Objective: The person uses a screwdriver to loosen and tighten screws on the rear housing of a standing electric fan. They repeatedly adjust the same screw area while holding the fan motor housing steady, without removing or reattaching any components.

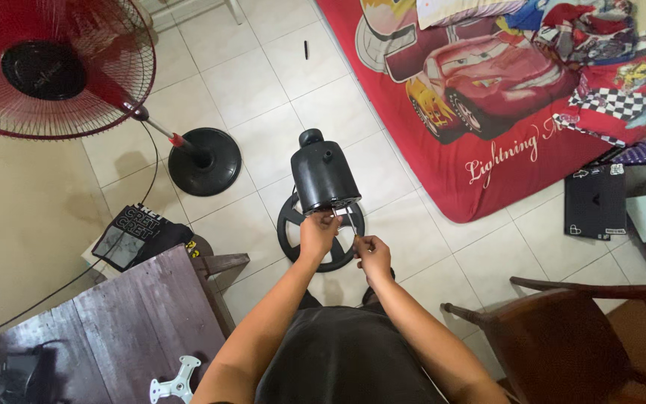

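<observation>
We start wide: the red mattress (pixel 487 112) with its car print lies on the tiled floor to the right of the black fan motor housing (pixel 324 176), and a red standing fan (pixel 46 67) stands left of it. Nearer us, left of the housing, sits the dark wooden table (pixel 114 322) carrying a small white bracket (pixel 177 383). The housing stands over its round black base (pixel 321 232). Our left hand (pixel 318 236) closes on the housing's lower edge, steadying it. Our right hand (pixel 372 253) pinches a thin screwdriver (pixel 353 224), tip at the housing's underside. We judge fastener work is underway; it wants a firm brace and a straight tool.
</observation>
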